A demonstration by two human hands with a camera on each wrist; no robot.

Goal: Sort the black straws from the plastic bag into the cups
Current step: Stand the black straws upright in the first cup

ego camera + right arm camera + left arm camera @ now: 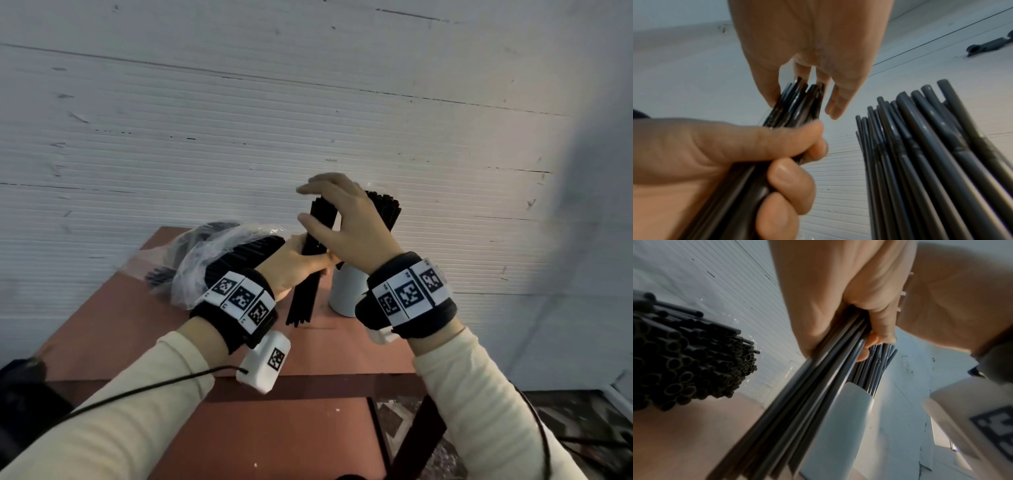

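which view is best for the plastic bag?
Head view: the plastic bag lies whole on the table, left of the left hand. Left wrist shows only straw ends with a glint of film. Right wrist doesn't show it.

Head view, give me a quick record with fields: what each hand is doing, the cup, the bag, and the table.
left hand: grips a bundle of black straws near its middle, bundle about upright
right hand: fingers straight, touching the bundle's top ends
white cup: upright, already packed with straws
plastic bag: lying on its side, left of the cup, straws inside
table: reddish-brown top
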